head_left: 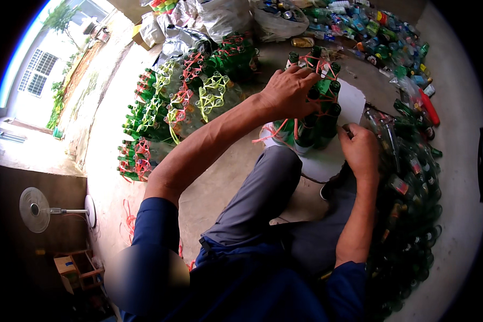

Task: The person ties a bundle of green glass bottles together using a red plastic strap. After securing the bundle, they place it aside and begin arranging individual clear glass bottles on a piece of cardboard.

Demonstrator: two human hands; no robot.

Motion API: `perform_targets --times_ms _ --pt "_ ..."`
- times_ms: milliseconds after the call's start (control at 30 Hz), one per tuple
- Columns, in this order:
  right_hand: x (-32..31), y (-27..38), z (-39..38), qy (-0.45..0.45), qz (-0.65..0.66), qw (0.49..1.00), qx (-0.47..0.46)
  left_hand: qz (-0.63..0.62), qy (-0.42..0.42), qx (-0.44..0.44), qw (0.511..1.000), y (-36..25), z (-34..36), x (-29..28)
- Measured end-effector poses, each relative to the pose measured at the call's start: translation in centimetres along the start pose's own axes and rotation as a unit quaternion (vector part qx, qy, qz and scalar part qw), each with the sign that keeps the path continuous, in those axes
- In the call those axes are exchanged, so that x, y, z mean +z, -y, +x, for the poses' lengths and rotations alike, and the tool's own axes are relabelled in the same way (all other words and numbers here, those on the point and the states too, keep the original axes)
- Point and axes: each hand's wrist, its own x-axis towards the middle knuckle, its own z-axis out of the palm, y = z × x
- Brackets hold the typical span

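- Green glass makes up the bottle cluster, standing upright on a white board right of centre in the upper half of the frame, with pinkish-red twine among the necks and trailing at its left side.
- Left hand reaches across the cluster's left side, fingers bent over the necks; whether they clasp a bottle or only rest there, I cannot tell.
- Right hand is just beside the cluster's right side, fingers curled, thumb near the forefinger; whether twine is pinched between them, I cannot tell.
- Taken together, the bottles are probably heavy, each one rigid, smooth, slippery if wet, and liable to chip when knocked.
- Twine should be light and limp, best pinched near a neck and drawn snug.
- Necks suit steadying; for lifting, supporting the lower bodies from both sides seems safer than trusting the twine.
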Motion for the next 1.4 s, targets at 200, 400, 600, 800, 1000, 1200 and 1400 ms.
perform_targets --times_ms 200,400,600,800,1000,1200,1400 --pt "0.7 -0.7 0.0 -0.005 0.002 0.999 -0.032 0.035 0.124 -0.046 0.991 -0.2 1.5 -0.5" --pt "0.1 0.6 -0.2 0.019 0.003 1.000 0.002 0.078 0.197 -0.080 0.974 -1.0 2.7 -0.6" --pt "0.4 -0.7 -0.5 0.031 -0.014 0.999 -0.009 0.090 0.239 -0.066 0.965 0.5 3.4 -0.1" --pt "0.2 0.0 -0.4 0.070 -0.048 0.996 0.013 0.089 0.225 -0.032 0.970 1.6 4.1 -0.1" --pt "0.3 0.9 -0.2 0.090 -0.049 0.995 0.008 0.095 0.235 -0.037 0.967 1.3 4.3 -0.4" --pt "1.2 0.9 -0.1 0.069 -0.055 0.995 -0.054 0.105 0.249 -0.025 0.963 1.6 3.9 -1.8" --pt "1.2 1.0 -0.3 0.087 -0.061 0.993 -0.050 0.100 0.224 -0.029 0.969 2.6 2.6 -2.4"
